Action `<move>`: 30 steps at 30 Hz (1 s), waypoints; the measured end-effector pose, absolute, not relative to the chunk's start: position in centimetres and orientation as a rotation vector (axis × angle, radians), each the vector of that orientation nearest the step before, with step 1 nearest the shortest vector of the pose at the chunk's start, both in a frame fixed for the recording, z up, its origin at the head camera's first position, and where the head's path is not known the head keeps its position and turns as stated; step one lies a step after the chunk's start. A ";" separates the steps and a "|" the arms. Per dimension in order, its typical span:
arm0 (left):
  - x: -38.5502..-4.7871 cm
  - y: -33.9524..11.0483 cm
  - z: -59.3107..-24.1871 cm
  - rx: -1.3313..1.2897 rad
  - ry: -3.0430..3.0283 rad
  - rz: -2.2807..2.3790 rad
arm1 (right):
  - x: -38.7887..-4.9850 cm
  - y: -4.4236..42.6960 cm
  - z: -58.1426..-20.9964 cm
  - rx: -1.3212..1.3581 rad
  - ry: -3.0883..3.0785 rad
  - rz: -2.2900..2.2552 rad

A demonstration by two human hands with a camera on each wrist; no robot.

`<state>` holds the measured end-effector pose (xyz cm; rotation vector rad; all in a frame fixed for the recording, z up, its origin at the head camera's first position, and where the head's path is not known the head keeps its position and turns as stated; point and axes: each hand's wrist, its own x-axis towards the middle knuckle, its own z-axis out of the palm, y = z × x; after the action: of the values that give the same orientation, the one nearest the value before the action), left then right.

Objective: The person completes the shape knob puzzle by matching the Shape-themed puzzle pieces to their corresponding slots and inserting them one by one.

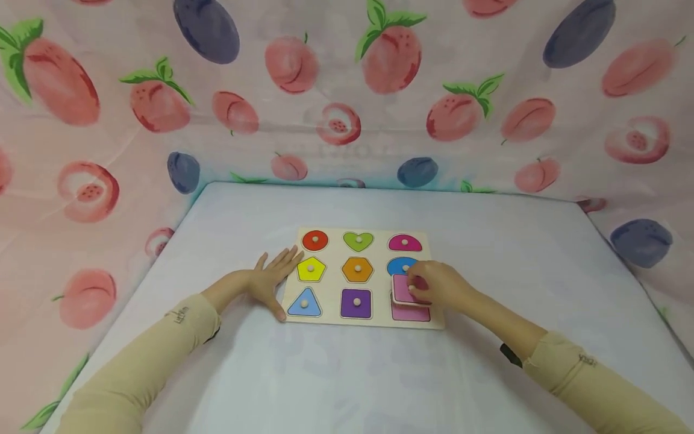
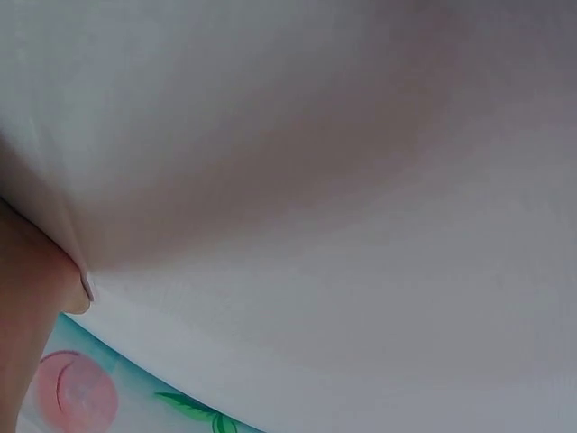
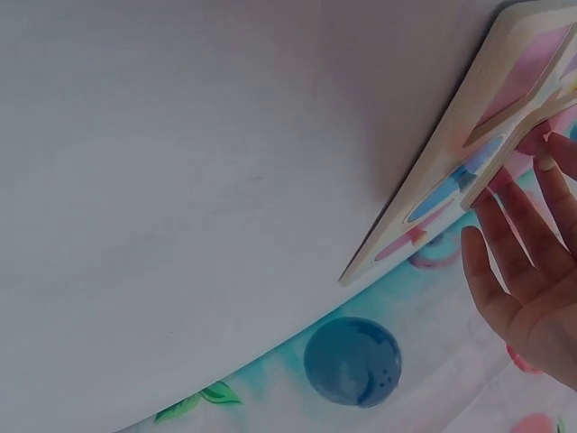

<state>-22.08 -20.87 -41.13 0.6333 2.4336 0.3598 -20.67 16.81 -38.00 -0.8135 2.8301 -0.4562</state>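
A wooden shape puzzle board point(image 1: 331, 301) lies on the white table. My right hand point(image 1: 441, 286) pinches the small knob of a pink puzzle piece point(image 1: 401, 289), which is raised and tilted just above its pink recess point(image 1: 410, 313) at the board's near right corner. In the right wrist view that piece point(image 3: 505, 167) stands clear of the board point(image 3: 478, 90), with thumb and finger at its knob. My left hand point(image 1: 268, 280) lies with spread, straight fingers along the board's left edge, touching it. Only a bit of the left hand point(image 2: 36, 280) shows in the left wrist view.
Several other knobbed pieces sit in the board, among them a blue oval point(image 1: 398, 265), a purple square point(image 1: 356, 303), an orange hexagon point(image 1: 357, 269) and a light blue triangle point(image 1: 305, 303). A fruit-printed cloth point(image 1: 336, 72) hangs behind the white table point(image 1: 303, 374).
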 end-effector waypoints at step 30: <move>-22.0 -20.7 -41.3 0.649 2.453 0.373 | -19.2 16.4 -39.2 -0.781 2.786 -0.405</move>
<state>-22.04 -20.72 -41.35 0.6487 2.4534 0.3734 -19.16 16.36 -39.25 -0.7814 2.7860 -0.4050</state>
